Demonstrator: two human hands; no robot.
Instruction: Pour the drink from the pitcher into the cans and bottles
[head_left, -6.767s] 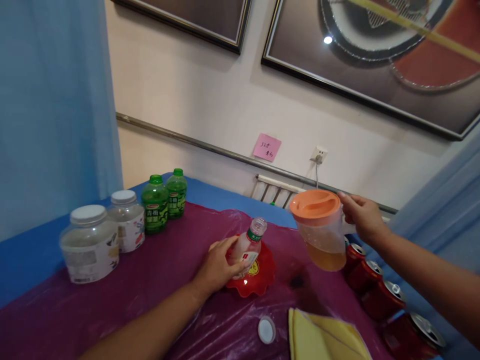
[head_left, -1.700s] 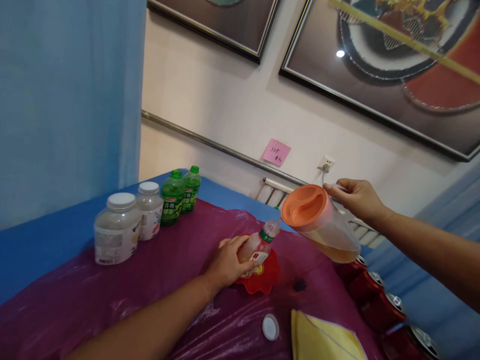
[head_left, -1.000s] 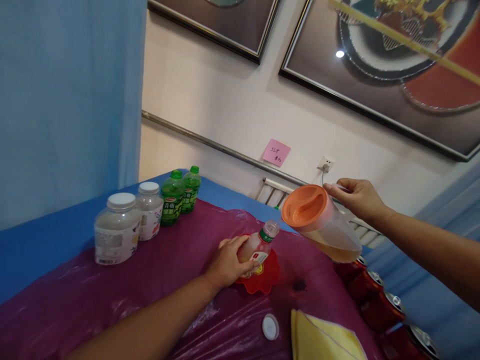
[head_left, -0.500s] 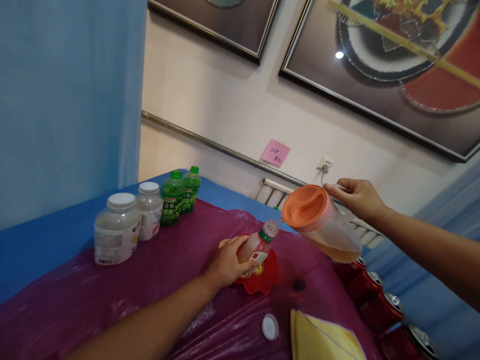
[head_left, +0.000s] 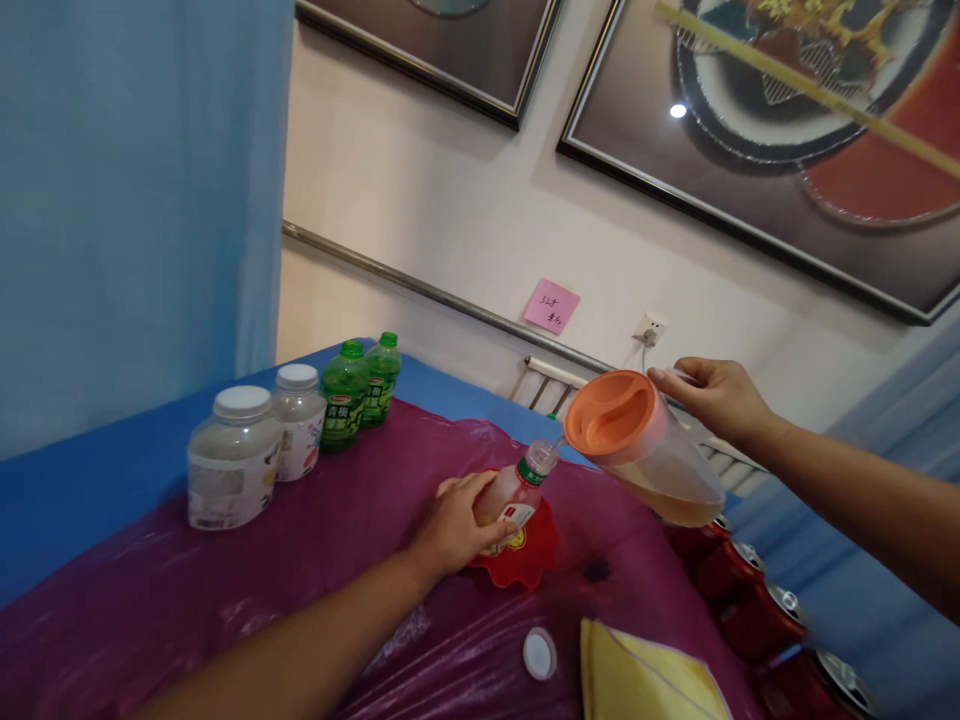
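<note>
My left hand [head_left: 463,522] is wrapped round a clear bottle [head_left: 517,492] with a green neck band and a white label. The bottle is uncapped and stands over a red scalloped dish [head_left: 536,555]. Gripped by its handle in my right hand [head_left: 712,400], a translucent pitcher [head_left: 660,475] with an orange lid [head_left: 611,412] is tilted toward the bottle. Pale brown liquid lies in the pitcher, and a thin stream runs from its spout to the bottle's mouth. A loose white cap [head_left: 539,654] rests in front of the dish.
Two clear jars [head_left: 232,475] with white lids and two green bottles [head_left: 345,400] stand at the left. A folded yellow cloth [head_left: 645,680] lies near the front, beside a row of red cans [head_left: 761,615]. Purple plastic sheeting [head_left: 300,570] covers the blue table [head_left: 97,500].
</note>
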